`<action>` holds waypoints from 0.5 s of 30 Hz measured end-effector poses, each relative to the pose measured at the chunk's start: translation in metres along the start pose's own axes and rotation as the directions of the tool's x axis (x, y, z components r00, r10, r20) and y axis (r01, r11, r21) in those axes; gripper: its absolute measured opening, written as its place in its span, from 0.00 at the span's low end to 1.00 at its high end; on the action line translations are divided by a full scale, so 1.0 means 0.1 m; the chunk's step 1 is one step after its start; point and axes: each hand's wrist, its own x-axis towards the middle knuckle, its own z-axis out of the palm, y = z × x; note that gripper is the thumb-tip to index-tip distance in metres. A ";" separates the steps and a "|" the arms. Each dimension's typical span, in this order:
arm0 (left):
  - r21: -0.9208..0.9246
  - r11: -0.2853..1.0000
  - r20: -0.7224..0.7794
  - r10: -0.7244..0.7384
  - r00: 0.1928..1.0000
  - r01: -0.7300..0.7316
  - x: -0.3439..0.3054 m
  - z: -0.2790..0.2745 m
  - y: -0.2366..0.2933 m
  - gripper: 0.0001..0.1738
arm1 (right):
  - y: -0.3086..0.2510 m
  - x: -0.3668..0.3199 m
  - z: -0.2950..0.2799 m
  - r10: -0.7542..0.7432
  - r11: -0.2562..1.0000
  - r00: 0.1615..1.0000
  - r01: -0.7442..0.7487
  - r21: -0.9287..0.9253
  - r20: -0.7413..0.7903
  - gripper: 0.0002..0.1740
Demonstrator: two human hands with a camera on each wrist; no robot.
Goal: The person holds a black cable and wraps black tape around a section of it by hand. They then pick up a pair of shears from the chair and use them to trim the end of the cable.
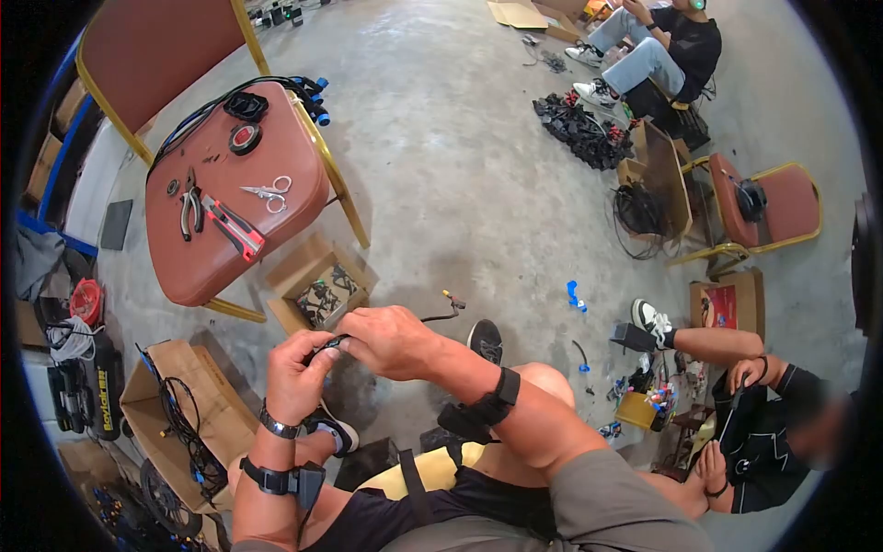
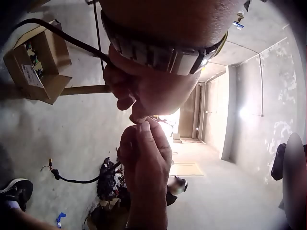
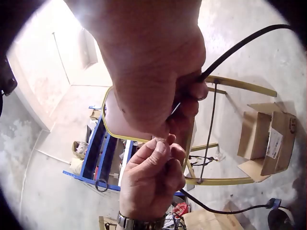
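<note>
In the head view a black cable is pinched between the two hands, low in front of the body. My left hand, with a metal watch on its wrist, grips it from the left; my right hand holds it from the right, and the fingertips nearly meet. From the right hand the cable runs to an end with a yellow connector. Past the left hand another stretch of cable leads to a blue connector. The fingers hide the held part.
A red chair bears pliers, a red cutter, scissors and tape. An open box stands beyond the hands, a box of cables at left. Two people sit at right, near scattered parts.
</note>
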 end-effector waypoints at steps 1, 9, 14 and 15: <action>0.002 1.000 -0.001 -0.002 1.000 0.002 0.01 -0.01 0.01 0.08 | 0.03 0.00 0.01 -0.005 1.000 1.000 0.005 -0.013 -0.002 0.09; 0.065 0.997 0.124 -0.048 0.991 0.040 0.04 -0.04 0.04 0.09 | 0.05 0.00 -0.01 -0.048 0.999 0.999 0.048 -0.026 0.026 0.08; 0.105 0.990 0.115 0.080 0.990 -0.093 0.04 -0.05 0.00 0.07 | 0.04 -0.01 -0.01 0.005 0.993 0.995 0.007 -0.120 0.096 0.06; 0.118 0.989 0.102 0.074 0.992 -0.086 0.04 -0.06 0.01 0.07 | 0.02 -0.02 -0.01 0.021 0.990 0.993 -0.005 -0.142 0.113 0.06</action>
